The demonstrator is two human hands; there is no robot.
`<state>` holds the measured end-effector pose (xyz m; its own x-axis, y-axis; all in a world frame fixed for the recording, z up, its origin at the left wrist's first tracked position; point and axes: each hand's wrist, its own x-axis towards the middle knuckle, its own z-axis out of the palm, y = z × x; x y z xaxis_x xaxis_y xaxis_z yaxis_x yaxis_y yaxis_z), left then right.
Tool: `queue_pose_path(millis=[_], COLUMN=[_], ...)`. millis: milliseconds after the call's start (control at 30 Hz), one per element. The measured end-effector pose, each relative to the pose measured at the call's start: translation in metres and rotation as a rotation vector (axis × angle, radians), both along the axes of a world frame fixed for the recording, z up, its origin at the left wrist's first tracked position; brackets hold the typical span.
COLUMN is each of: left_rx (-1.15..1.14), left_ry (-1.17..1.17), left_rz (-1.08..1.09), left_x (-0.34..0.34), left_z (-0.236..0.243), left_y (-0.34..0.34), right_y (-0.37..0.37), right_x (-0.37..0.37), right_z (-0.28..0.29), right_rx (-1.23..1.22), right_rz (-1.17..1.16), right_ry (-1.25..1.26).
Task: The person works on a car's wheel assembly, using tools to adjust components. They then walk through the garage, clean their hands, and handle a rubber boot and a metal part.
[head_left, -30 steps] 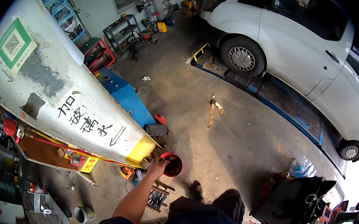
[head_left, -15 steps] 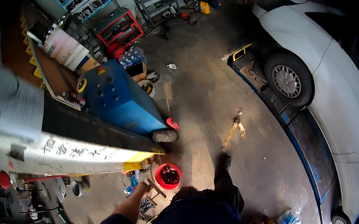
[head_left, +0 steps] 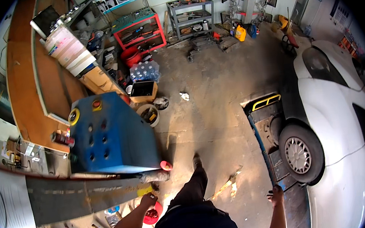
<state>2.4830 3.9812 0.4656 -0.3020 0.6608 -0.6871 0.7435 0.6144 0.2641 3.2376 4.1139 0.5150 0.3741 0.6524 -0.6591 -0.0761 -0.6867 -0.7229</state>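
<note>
Fingers on the left hand (head_left: 148,201) look curled in; can't tell if they're pinching anything or just pressed together. Right hand (head_left: 275,196) hangs out beside the ramp, fingers loosely bent, nothing seen in them; can't tell how far apart they are.

Round red bucket, probably plastic (head_left: 159,208), sits lower left, partly behind the left hand and forearm. From my view they overlap; contact not readable. Dark stuff inside, kind unclear.

Handling, my judgement: wall stiff with some flex, not fragile, weight mostly whatever's in it. If the contents are oily, rim gets slick. I'd take it by the rim, or a bail if it has one; none I can make out.

Counts, what I can see:
- red bucket at the hand: 1
- bigger round red tub (head_left: 130,56) at the back: 1
- off-white round bucket with clutter in it (head_left: 155,121): 1
- blue sheet-metal control cabinet (head_left: 118,134): 1
- red-framed steel tool cart (head_left: 160,29): 1
- grey steel rack (head_left: 192,20): 1, three tiers
- yellow plastic jug (head_left: 240,33): 1
- white car (head_left: 343,141): 1, one wheel showing
</note>
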Motion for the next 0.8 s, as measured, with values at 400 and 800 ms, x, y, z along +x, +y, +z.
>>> queue_pose_path(millis=[400, 800], left_rx=[0.517, 0.353], left_ry=[-0.017, -0.115], left_rz=[-0.503, -0.236], left_x=[0.054, 0.056], left_z=[0.137, 0.08], left_y=[0.654, 0.863], right_y=[0.152, 0.724], right_x=[-0.015, -0.103], right_z=[-0.097, -0.128], right_rx=[-0.505, -0.414], right_rz=[0.013, 0.132], right_ry=[0.029, 0.162])
